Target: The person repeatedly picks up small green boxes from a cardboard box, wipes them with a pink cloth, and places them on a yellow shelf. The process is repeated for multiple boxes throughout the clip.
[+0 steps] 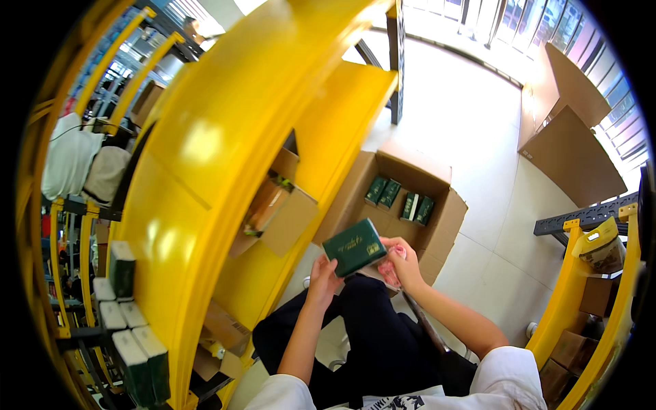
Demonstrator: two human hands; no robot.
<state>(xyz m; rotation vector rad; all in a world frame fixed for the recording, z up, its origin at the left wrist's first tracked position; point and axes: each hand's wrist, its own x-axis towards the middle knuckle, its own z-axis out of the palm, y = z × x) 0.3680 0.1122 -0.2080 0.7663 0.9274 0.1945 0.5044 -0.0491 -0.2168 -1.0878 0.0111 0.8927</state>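
Note:
A dark green box with gold writing is held tilted above my lap. My left hand grips its lower left corner, the thumb on top. At the box's right end is my right hand, curled around a crumpled pink wad, either cloth or thin plastic. The fingers of that hand also reach the box's edge, though their exact contact is hidden. Just beyond, an open cardboard carton stands on the floor, with several similar green boxes inside.
Yellow shelving rises close on my left, with an opened carton on a lower shelf. Several green boxes stand on the upper shelf. Another yellow rack is at right. Large cardboard pieces lean near the railings.

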